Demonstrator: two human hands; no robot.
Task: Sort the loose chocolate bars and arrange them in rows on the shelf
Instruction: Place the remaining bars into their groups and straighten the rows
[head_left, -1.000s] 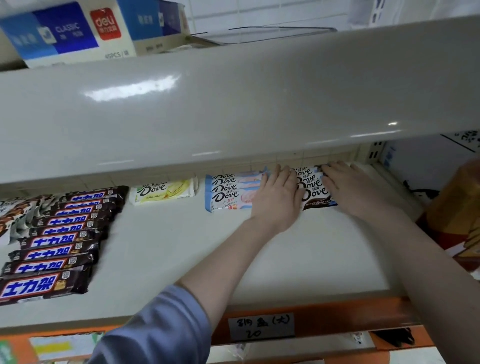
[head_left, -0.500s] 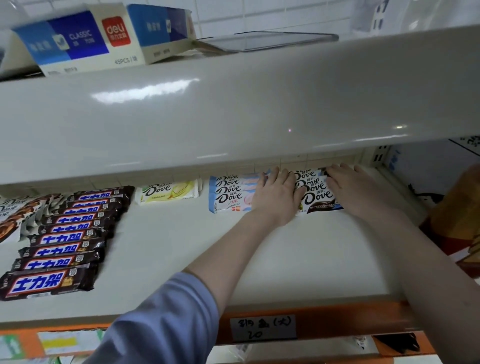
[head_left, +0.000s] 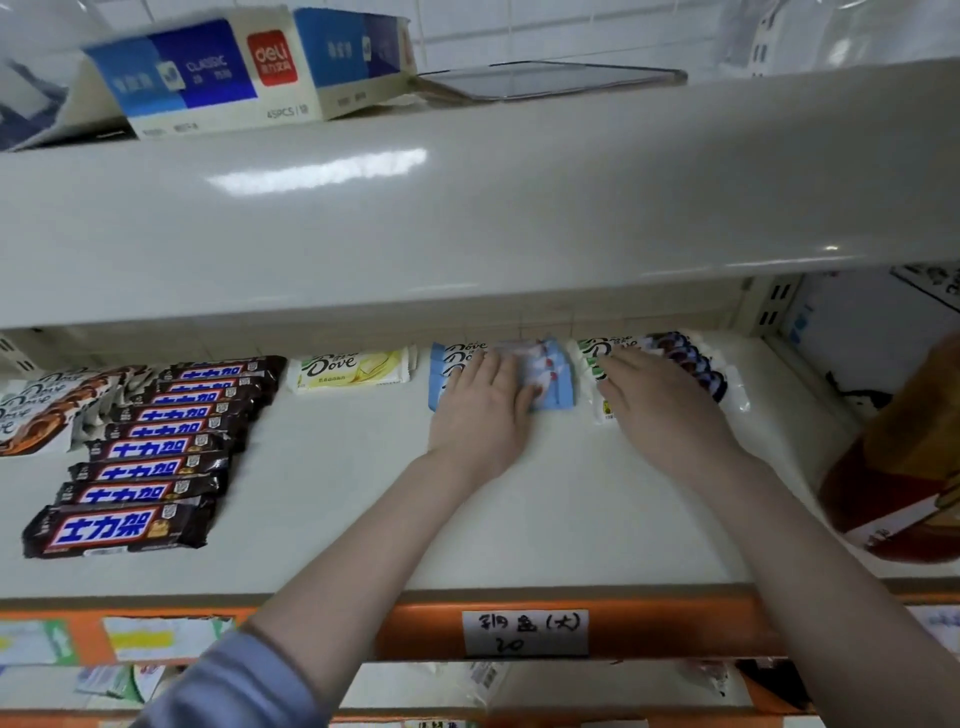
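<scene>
Both hands now part: left hand (head_left: 480, 410) flat, fingers spread, on blue bars (head_left: 553, 382); right hand (head_left: 657, 402) likewise on dark bars (head_left: 691, 364), right of the yellow bar (head_left: 353, 368).

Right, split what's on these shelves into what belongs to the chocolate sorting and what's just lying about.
Part of the job:
- blue Dove stack, under the left hand
- dark Dove stack, under the right hand
- yellow Dove bar
- brown bar row
- caramel Dove bars
- shelf

Lying about:
- blue stationery box
- phone
- handwritten price label
</scene>
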